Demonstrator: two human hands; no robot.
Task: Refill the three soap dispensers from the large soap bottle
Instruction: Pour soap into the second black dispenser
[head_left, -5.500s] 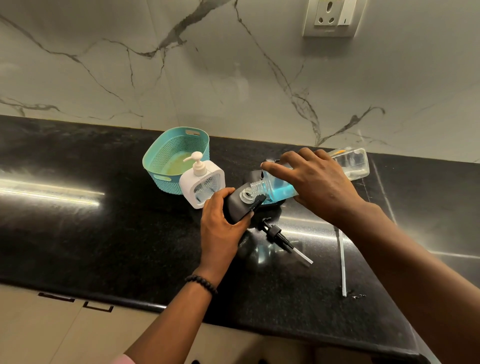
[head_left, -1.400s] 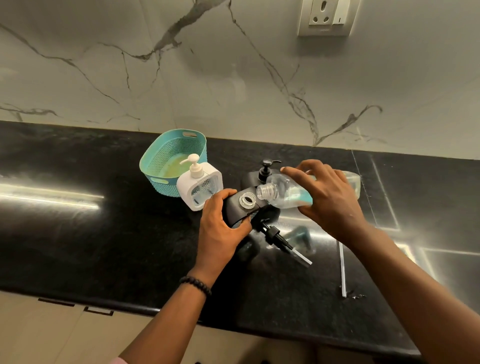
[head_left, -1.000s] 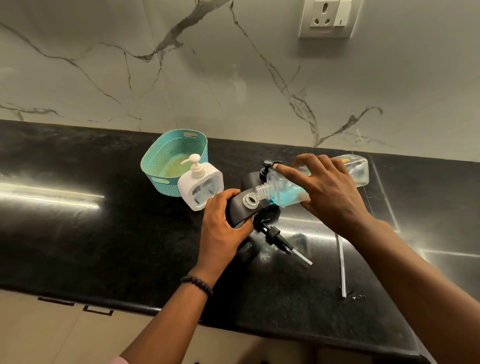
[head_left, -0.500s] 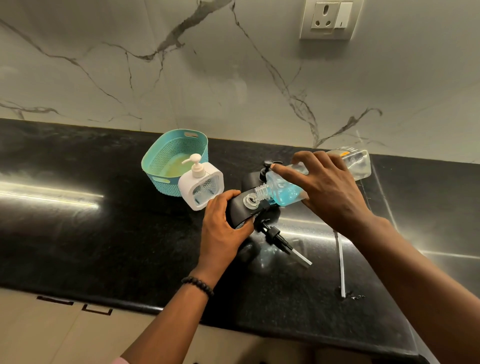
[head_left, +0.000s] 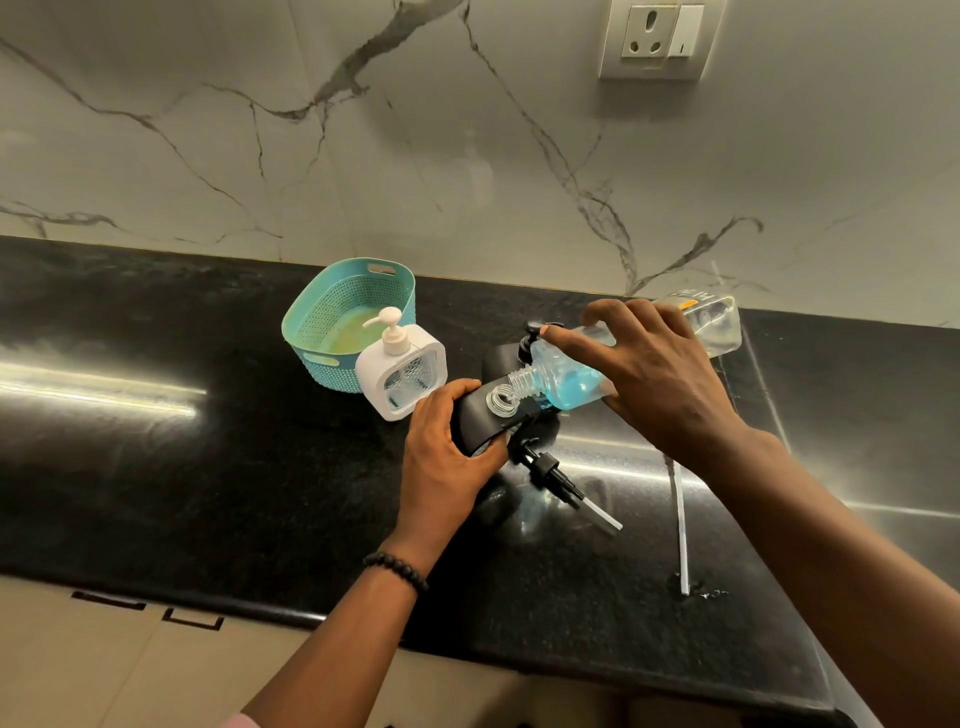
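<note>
My right hand grips the clear large soap bottle, tipped mouth-down to the left, with blue soap pooled at its neck. Its threaded mouth sits right at the open neck of a black dispenser, which my left hand holds tilted. That dispenser's black pump lies loose on the counter just below. A second black dispenser with its pump on stands behind, mostly hidden. A white square dispenser with a white pump stands to the left.
A teal perforated basket sits behind the white dispenser. A thin white tube lies on the black counter to the right. The counter's front edge runs below my arms; a marble wall with a socket rises behind.
Since 1.4 s ago the bottle has tipped from nearly level to mouth-down, and the blue soap has run toward its neck. My left hand keeps the black dispenser in the same spot.
</note>
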